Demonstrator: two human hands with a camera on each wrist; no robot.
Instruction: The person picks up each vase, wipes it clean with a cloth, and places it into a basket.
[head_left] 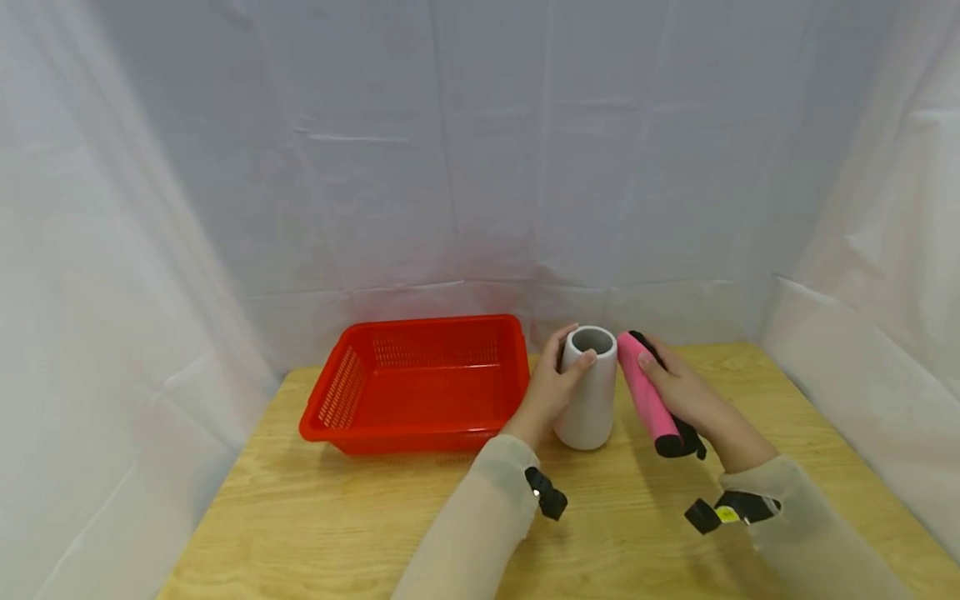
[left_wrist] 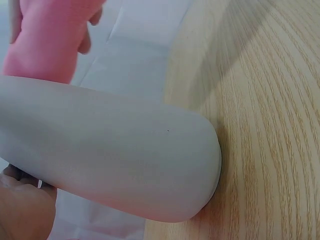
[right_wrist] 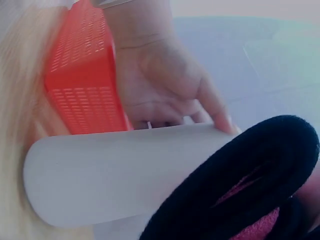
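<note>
A white vase (head_left: 590, 390) stands upright on the wooden table (head_left: 360, 517), open at the top. My left hand (head_left: 553, 385) grips its upper part, thumb near the rim. My right hand (head_left: 686, 392) holds a pink roll with black ends (head_left: 647, 398) tilted, its top end next to the vase's mouth. The left wrist view is filled by the vase (left_wrist: 110, 155), with the pink roll (left_wrist: 47, 40) above it. The right wrist view shows the vase (right_wrist: 120, 172), the left hand (right_wrist: 165, 85) behind it and the roll's black end (right_wrist: 240, 185) up close.
A red perforated plastic basket (head_left: 417, 383) sits just left of the vase, also seen in the right wrist view as the basket (right_wrist: 82, 85). White cloth walls enclose the table at the back and both sides. Bare wood lies along the front.
</note>
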